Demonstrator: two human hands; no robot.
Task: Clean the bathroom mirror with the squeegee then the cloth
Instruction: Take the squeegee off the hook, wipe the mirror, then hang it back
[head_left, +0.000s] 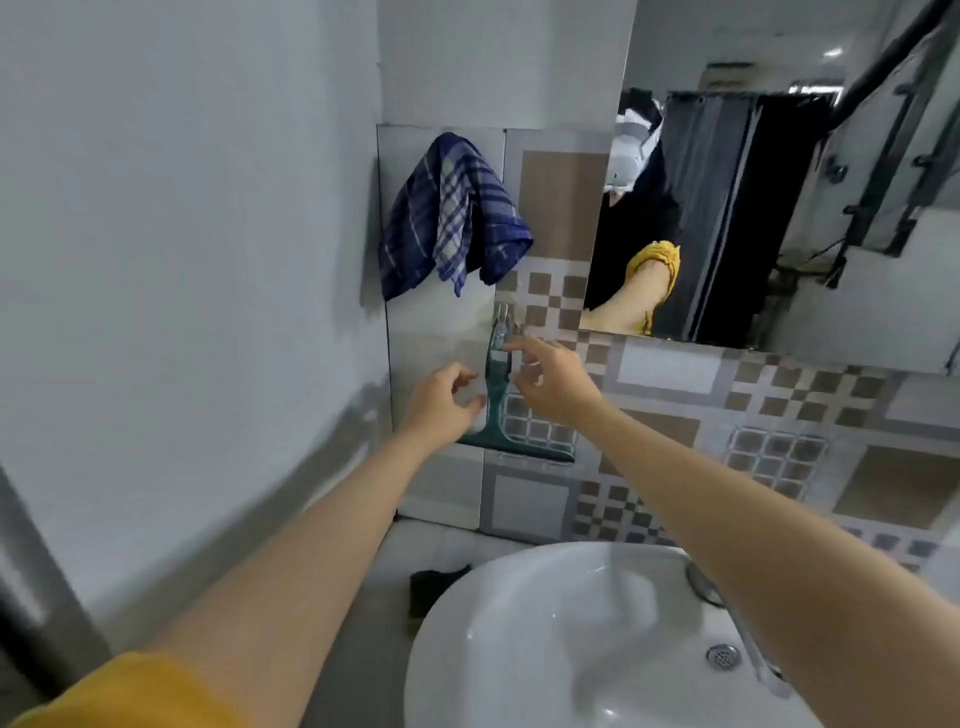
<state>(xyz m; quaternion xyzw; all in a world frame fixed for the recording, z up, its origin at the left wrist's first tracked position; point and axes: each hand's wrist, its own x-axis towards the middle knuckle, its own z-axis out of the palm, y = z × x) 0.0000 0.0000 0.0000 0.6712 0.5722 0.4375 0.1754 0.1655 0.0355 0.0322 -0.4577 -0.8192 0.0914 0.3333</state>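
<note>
A green squeegee (500, 410) hangs by its handle from a small hook (504, 314) on the tiled wall, blade at the bottom. My left hand (441, 402) is just left of the handle, fingers curled and apart, holding nothing. My right hand (550, 379) is just right of the handle, fingertips at its upper part, not closed around it. A blue checked cloth (452, 218) hangs on the wall above the squeegee. The mirror (857, 234) fills the upper right of the wall and reflects a person's arm in a yellow sleeve.
A white washbasin (571, 634) sits below my arms, with a drain (723, 656) and a chrome tap (748, 639) at its right. A dark object (436, 587) lies on the floor left of the basin. A plain grey wall (182, 260) closes the left side.
</note>
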